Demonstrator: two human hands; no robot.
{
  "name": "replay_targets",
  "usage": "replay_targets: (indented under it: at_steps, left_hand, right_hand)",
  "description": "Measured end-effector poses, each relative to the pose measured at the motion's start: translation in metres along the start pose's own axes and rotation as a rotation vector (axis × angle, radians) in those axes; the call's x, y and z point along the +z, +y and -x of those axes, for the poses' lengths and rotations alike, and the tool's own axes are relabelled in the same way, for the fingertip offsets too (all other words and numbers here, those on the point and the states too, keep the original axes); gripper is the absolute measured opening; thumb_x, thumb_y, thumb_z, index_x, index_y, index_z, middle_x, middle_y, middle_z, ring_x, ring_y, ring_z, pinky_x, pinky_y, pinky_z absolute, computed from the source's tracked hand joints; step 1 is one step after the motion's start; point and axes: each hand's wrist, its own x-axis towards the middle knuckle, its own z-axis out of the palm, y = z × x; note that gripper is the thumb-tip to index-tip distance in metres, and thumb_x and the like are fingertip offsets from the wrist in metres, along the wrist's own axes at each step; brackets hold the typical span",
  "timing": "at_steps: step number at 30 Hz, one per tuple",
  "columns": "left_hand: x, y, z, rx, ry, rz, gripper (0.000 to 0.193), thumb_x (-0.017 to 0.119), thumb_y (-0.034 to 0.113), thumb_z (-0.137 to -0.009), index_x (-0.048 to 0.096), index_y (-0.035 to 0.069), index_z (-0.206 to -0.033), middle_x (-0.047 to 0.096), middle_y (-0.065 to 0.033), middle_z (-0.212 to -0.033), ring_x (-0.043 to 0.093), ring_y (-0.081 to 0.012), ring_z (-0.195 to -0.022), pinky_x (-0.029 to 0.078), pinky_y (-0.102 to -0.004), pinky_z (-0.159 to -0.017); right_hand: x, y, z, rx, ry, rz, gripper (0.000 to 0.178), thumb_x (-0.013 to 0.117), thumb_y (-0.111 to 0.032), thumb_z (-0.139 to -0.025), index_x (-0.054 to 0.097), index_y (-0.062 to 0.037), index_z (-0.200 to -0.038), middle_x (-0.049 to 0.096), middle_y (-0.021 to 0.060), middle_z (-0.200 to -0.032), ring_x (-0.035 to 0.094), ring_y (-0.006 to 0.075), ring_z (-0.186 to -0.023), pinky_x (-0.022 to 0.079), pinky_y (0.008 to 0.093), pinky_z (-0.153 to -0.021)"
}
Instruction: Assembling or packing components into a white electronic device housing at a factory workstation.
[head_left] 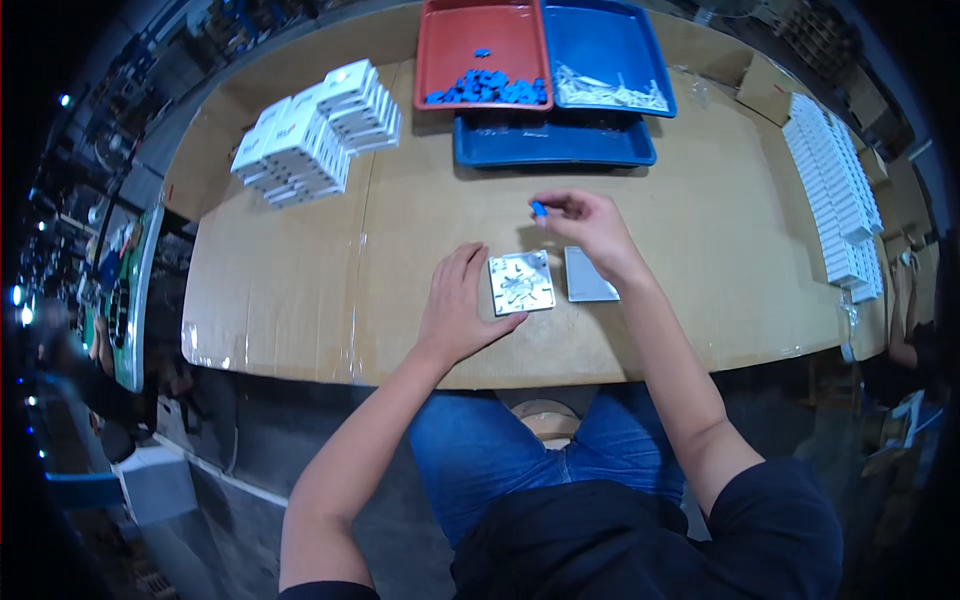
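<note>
My left hand (464, 305) grips a square white plastic housing (522, 283) by its left side and near edge, the thumb along the bottom. The housing lies on the cardboard-covered table with its ribbed inner side up. Above and to the right, my right hand (585, 225) pinches a small blue plastic piece (540, 209) between thumb and fingertips, in the air beyond the housing. A plain square white cover (590, 275) lies just right of the housing, partly hidden under my right wrist.
At the far side, a red tray (480, 25) holds many small blue pieces, and a blue tray (605, 50) holds thin white parts. Both rest over another blue tray (555, 145). Stacked white boxes (295, 150) stand far left; rows of white squares (830, 190) line the right edge.
</note>
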Motion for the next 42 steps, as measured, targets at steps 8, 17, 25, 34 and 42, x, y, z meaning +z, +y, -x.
replay_targets:
  at_steps: [8,17,25,34,42]
  left_hand:
    - [-0.001,-0.004,0.007,-0.015,-0.059,-0.008,0.092,0.087,0.049,-0.072,0.051,-0.001,-0.141,0.046,-0.0207,-0.149,0.043,-0.0406,-0.141,0.034,-0.0508,-0.119]
    - [0.001,-0.007,0.006,-0.016,-0.051,0.006,0.093,0.087,0.048,-0.073,0.049,0.002,-0.144,0.045,-0.0208,-0.150,0.041,-0.0403,-0.142,0.031,-0.0526,-0.121]
    - [0.001,-0.009,0.005,-0.028,-0.068,0.015,0.092,0.085,0.050,-0.074,0.048,0.002,-0.144,0.045,-0.0210,-0.149,0.041,-0.0397,-0.143,0.029,-0.0540,-0.122]
    - [0.001,-0.012,0.006,-0.029,-0.090,0.012,0.093,0.084,0.051,-0.075,0.047,-0.001,-0.143,0.044,-0.0212,-0.150,0.040,-0.0374,-0.144,0.028,-0.0546,-0.123]
    - [0.003,-0.012,0.004,-0.018,-0.118,0.001,0.094,0.085,0.049,-0.074,0.047,-0.001,-0.145,0.043,-0.0218,-0.151,0.038,-0.0383,-0.146,0.028,-0.0550,-0.123]
  right_hand:
    - [0.040,0.038,0.041,-0.224,-0.005,0.394,0.033,0.080,-0.007,-0.086,0.070,0.0022,-0.116,0.074,0.0120,-0.105,0.071,0.0219,-0.094,0.057,0.0327,-0.087]
    - [0.055,0.041,0.032,-0.374,-0.103,0.654,0.027,0.076,-0.007,-0.087,0.069,0.0010,-0.111,0.073,0.0140,-0.111,0.072,0.0321,-0.094,0.058,0.0379,-0.082]
    - [0.058,0.042,0.033,-0.386,-0.105,0.687,0.027,0.075,-0.006,-0.088,0.070,0.0001,-0.113,0.073,0.0130,-0.116,0.073,0.0313,-0.097,0.059,0.0366,-0.081]
    - [0.063,0.041,0.034,-0.326,-0.076,0.715,0.024,0.076,-0.009,-0.090,0.071,-0.0005,-0.113,0.073,0.0125,-0.118,0.073,0.0308,-0.100,0.060,0.0366,-0.081]
    - [0.049,0.052,0.034,-0.527,-0.114,0.970,0.029,0.077,-0.014,-0.090,0.074,-0.0029,-0.117,0.073,0.0139,-0.122,0.070,0.0327,-0.113,0.052,0.0494,-0.108]
